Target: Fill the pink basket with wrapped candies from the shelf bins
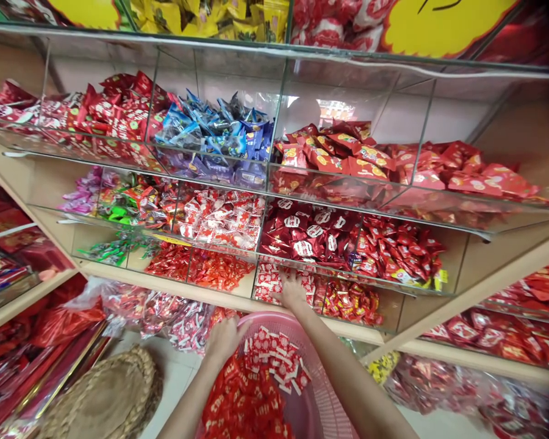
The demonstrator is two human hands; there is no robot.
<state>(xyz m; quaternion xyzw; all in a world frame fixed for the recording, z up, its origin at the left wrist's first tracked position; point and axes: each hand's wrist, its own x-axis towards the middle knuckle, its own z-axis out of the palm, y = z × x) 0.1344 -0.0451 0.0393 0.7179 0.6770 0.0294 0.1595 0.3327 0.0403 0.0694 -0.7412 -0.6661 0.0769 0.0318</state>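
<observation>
A pink plastic basket (336, 396) stands in front of me, with my left hand (223, 337) closed on its far left rim. Inside it lie red wrapped candies (244, 402) and, toward the far side, smaller red-and-white wrapped candies (274, 353). Beyond the rim, my right hand (293, 291) reaches into a low shelf compartment of matching red-and-white candies (268, 281). Its fingers are partly spread, touching the candies; the fingertips are hard to make out. My right forearm passes over the basket's right side.
Clear dividers split the wooden shelf (238, 299) into compartments of wrapped sweets, including dark red packets (302, 228) just above my right hand. A woven stool (105, 396) stands at lower left. Bagged candies (165, 317) lie along the shelf's foot.
</observation>
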